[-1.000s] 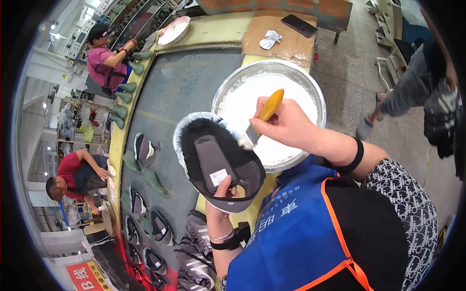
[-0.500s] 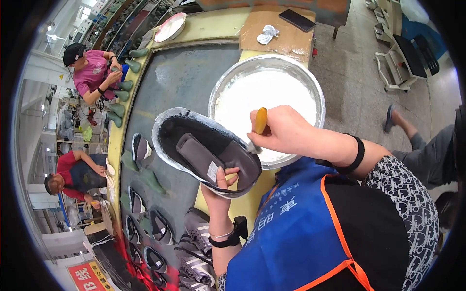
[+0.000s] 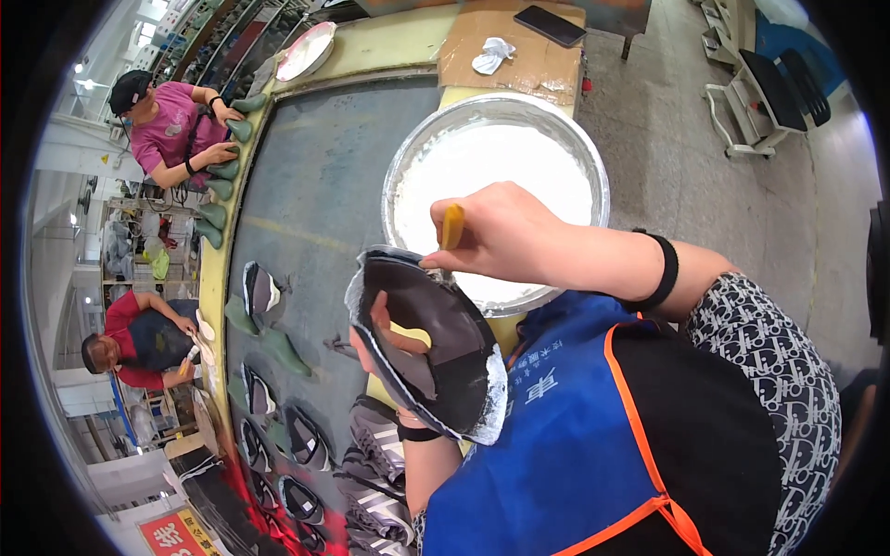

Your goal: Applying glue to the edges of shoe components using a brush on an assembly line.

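Note:
My left hand (image 3: 393,326) holds a dark grey shoe upper (image 3: 459,324) in front of the blue apron; its fingers show through the opening. White paste coats the rim of the upper, thickest at the end nearest me. In my right hand (image 3: 505,230) is a brush with a yellow handle (image 3: 452,226), gripped in closed fingers. Its tip is at the far edge of the upper, mostly hidden by the fingers. Just beyond stands a wide metal basin (image 3: 602,181) of white paste (image 3: 505,171), partly covered by my right hand and forearm.
Several shoe uppers (image 3: 261,287) and green lasts (image 3: 286,352) lie on the grey worktop (image 3: 311,185) at left. Striped shoes (image 3: 378,440) sit near my left forearm. A phone (image 3: 550,26) and crumpled tissue (image 3: 493,56) rest on cardboard (image 3: 464,28). Two co-workers (image 3: 171,130) handle things along the left edge.
The upper has been turned and tilted, its white-coated end now toward me. My right hand with the brush has shifted left. A passer-by's leg at right has left the view.

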Demonstrator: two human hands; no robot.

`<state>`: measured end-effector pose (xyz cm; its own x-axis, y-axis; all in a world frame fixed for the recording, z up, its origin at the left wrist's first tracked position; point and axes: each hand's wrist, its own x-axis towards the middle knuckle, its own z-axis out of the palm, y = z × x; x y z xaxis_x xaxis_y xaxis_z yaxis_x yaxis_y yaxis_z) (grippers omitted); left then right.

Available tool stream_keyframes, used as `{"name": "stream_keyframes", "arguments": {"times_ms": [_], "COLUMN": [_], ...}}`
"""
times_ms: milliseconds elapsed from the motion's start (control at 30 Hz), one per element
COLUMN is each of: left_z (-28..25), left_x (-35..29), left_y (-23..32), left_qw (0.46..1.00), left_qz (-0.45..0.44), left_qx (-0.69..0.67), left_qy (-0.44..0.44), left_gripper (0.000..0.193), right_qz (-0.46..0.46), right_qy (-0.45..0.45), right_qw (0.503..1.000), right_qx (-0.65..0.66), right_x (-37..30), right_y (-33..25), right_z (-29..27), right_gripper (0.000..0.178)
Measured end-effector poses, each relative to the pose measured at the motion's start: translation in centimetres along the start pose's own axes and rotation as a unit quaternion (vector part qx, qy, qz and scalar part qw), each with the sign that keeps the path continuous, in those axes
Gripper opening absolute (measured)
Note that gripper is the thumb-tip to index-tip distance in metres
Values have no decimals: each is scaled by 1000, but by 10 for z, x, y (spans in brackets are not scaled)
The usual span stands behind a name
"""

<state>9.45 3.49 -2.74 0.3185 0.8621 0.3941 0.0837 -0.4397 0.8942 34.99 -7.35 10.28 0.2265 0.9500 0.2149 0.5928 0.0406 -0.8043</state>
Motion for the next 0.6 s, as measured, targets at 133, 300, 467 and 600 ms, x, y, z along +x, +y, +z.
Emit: {"name": "stream_keyframes", "arguments": {"times_ms": [133,300,467,600], "left_z": [-10,-26,-28,-15], "left_x": [16,29,29,28], "left_y": [5,0,9,46], "left_qw": [986,938,966,979], "left_qz": [136,275,195,98], "left_qx": [95,209,159,175], "left_qy": [20,21,52,-25], "left_gripper": [39,46,48,47], "right_qz": [76,159,162,137], "right_qy": [-92,-160,-162,-91], "right_qw": [992,947,902,942], "right_qx": [50,229,367,294], "right_x": [2,-6,-11,-3], "right_y": [-2,-5,-3,4], "right_z": [-3,-14,-22,-3], "right_gripper": [34,33,34,32]}}
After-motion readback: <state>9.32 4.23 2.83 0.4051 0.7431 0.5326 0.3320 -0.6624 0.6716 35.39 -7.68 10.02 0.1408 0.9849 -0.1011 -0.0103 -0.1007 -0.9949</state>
